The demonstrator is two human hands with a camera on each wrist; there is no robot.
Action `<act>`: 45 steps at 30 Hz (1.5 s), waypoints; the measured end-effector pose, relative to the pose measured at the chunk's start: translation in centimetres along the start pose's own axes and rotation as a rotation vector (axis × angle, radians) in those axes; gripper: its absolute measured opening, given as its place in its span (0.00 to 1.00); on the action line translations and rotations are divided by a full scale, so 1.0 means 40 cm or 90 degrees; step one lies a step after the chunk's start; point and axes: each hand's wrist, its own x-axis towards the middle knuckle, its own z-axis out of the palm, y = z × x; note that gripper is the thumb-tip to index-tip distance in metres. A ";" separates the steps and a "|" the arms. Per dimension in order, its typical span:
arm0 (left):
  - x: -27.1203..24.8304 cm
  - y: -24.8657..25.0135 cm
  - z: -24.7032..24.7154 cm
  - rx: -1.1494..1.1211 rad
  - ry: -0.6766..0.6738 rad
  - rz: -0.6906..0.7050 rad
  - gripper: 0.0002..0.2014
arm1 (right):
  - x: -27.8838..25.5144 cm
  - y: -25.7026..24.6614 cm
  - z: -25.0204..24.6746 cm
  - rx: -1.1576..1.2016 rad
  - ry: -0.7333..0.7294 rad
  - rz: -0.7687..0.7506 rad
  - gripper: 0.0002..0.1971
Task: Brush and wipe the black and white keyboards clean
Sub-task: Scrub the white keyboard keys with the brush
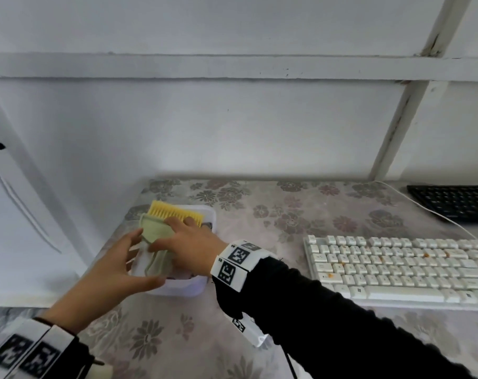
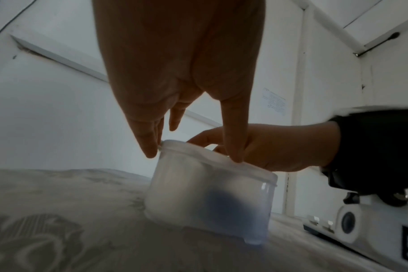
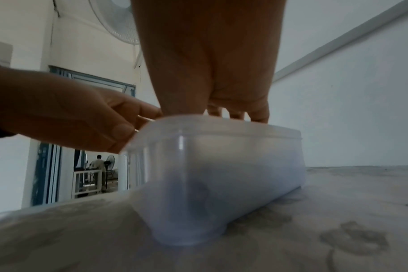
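Observation:
A translucent plastic box (image 1: pixel 183 288) stands on the flowered tablecloth, left of the keyboards. In it lie a yellow brush (image 1: pixel 175 212) and a pale green cloth (image 1: pixel 154 231). My right hand (image 1: pixel 172 233) reaches down into the box, fingers over the brush's base and thumb on the cloth; its fingertips are hidden, so its grip is unclear. My left hand (image 1: pixel 139 258) touches the box's near-left rim with straight fingers. The white keyboard (image 1: pixel 396 269), with orange crumbs on it, lies to the right. The black keyboard (image 1: pixel 456 203) lies behind it, far right.
A white cable (image 1: pixel 437 214) runs between the two keyboards. The table's left edge (image 1: pixel 106 242) is close to the box, and a white wall rises just behind the table. Bare tablecloth (image 1: pixel 259 214) lies between the box and the keyboards.

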 end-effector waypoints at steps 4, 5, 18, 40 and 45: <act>0.000 -0.002 -0.008 -0.045 -0.024 -0.002 0.63 | 0.018 -0.002 0.008 -0.061 0.052 -0.028 0.21; 0.001 -0.004 -0.009 -0.052 -0.026 -0.005 0.63 | 0.018 -0.003 0.010 -0.067 0.065 -0.030 0.21; 0.000 0.043 0.008 0.101 0.025 0.015 0.67 | -0.116 0.084 -0.110 0.472 0.464 0.001 0.07; 0.058 0.396 0.496 0.159 -0.219 0.076 0.71 | -1.011 0.808 -0.147 0.965 0.738 0.538 0.10; 0.061 0.415 0.571 0.190 -0.258 0.009 0.79 | -1.131 0.927 -0.099 1.014 0.699 0.632 0.09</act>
